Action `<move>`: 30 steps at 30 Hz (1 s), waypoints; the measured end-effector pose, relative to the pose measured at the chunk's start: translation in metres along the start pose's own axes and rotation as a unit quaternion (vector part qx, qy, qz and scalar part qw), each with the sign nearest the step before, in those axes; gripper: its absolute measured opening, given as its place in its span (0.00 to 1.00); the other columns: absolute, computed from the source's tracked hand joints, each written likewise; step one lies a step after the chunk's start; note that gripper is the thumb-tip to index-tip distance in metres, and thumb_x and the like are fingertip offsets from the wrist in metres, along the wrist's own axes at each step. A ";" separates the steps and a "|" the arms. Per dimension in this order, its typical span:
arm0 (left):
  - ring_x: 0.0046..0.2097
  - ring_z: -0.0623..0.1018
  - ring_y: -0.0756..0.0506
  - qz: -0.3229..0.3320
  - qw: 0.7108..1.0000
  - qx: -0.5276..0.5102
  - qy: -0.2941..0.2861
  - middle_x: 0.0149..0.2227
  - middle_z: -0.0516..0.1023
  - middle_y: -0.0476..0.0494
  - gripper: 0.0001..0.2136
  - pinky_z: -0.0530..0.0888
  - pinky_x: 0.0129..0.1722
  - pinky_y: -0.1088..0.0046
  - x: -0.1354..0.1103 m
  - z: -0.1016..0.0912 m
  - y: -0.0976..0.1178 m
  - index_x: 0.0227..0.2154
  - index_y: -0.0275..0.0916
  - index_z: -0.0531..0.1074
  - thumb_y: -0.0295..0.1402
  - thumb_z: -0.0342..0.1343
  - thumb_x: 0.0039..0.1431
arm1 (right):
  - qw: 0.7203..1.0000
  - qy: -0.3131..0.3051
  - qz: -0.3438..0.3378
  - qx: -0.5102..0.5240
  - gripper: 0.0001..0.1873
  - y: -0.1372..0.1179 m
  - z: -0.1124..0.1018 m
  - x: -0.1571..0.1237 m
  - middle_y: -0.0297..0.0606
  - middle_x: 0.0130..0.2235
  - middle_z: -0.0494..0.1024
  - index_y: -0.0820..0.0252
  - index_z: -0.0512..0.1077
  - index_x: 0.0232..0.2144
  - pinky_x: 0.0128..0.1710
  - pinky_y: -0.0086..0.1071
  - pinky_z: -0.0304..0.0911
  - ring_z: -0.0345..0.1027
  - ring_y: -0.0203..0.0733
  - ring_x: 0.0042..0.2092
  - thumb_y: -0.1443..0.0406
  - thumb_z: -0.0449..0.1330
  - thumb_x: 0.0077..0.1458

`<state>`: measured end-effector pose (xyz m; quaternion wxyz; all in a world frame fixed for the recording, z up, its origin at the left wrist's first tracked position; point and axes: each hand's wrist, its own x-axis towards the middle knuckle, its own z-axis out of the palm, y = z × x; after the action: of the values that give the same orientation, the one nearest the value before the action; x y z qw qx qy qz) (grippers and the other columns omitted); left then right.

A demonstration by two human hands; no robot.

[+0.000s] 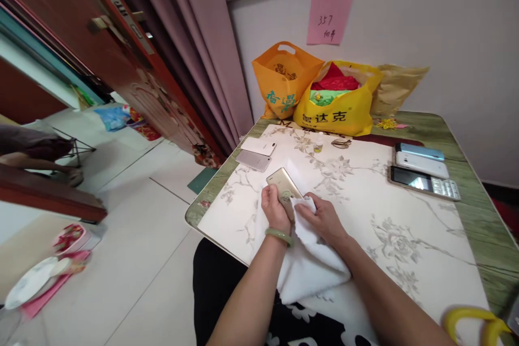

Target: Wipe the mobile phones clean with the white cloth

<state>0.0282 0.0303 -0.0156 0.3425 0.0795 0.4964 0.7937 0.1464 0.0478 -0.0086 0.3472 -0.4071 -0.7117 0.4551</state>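
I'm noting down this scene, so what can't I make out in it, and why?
All in the head view:
- Gold smartphone: lower end hidden by the white cloth and right hand.
- Left hand: the fingers behind the phone are hidden by it.
- Small bottle: any label wording is too small to read.
- Yellow loops: cut off by the bottom edge, so the whole object can't be told.

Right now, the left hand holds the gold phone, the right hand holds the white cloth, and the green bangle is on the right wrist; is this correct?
Not quite: in the head view, the green bangle is on the left wrist. The left hand does hold the gold phone, and the right hand the white cloth.
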 end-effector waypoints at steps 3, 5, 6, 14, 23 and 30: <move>0.31 0.74 0.51 -0.008 1.000 -0.027 0.008 0.30 0.74 0.52 0.16 0.71 0.35 0.75 0.002 -0.001 -0.001 0.35 0.41 0.68 0.48 0.60 0.53 | 1.000 -0.009 -0.019 -0.010 0.09 0.002 -0.001 -0.002 0.27 0.20 0.69 0.55 0.72 0.28 0.26 0.27 0.53 0.59 0.36 0.23 0.56 0.61 0.51; 0.32 0.75 0.51 -0.017 0.999 -0.027 -0.022 0.31 0.75 0.51 0.16 0.71 0.36 0.74 0.003 -0.002 0.000 0.37 0.41 0.68 0.46 0.61 0.52 | 1.000 -0.007 -0.019 0.000 0.10 0.004 0.000 -0.002 0.27 0.20 0.70 0.56 0.73 0.29 0.25 0.27 0.53 0.59 0.36 0.23 0.56 0.60 0.52; 0.32 0.75 0.51 -0.020 0.999 -0.024 -0.039 0.32 0.76 0.51 0.17 0.72 0.36 0.74 0.002 -0.003 0.001 0.38 0.41 0.68 0.46 0.62 0.51 | 1.000 -0.008 -0.013 0.009 0.10 0.005 0.000 -0.002 0.27 0.20 0.70 0.56 0.73 0.29 0.25 0.27 0.53 0.59 0.36 0.23 0.56 0.60 0.53; 0.48 0.75 0.46 0.042 0.986 0.092 -0.133 0.49 0.75 0.42 0.21 0.70 0.48 0.72 -0.007 0.003 0.011 0.54 0.43 0.68 0.35 0.58 0.57 | 0.999 0.015 -0.002 0.028 0.13 0.005 0.000 0.000 0.29 0.24 0.73 0.58 0.74 0.35 0.28 0.27 0.56 0.61 0.36 0.25 0.55 0.57 0.55; 0.63 0.63 0.39 0.115 0.972 0.123 -0.167 0.57 0.68 0.41 0.12 0.60 0.63 0.65 -0.017 0.007 0.024 0.31 0.42 0.77 0.21 0.66 0.42 | 0.996 0.079 0.017 0.046 0.12 0.005 0.000 0.005 0.28 0.24 0.72 0.58 0.72 0.34 0.28 0.27 0.57 0.61 0.36 0.25 0.56 0.56 0.56; 0.60 0.67 0.39 0.098 0.968 0.172 -0.152 0.56 0.69 0.41 0.05 0.64 0.61 0.65 -0.010 0.005 0.014 0.29 0.41 0.79 0.27 0.66 0.48 | 0.997 0.070 0.023 0.038 0.11 0.005 0.000 0.007 0.29 0.25 0.72 0.58 0.72 0.36 0.27 0.27 0.56 0.59 0.35 0.25 0.58 0.56 0.56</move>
<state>0.0311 0.0241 0.0005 0.3152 0.3052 0.5576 0.7047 0.1446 0.0550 -0.0123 0.4007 -0.4404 -0.6583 0.4606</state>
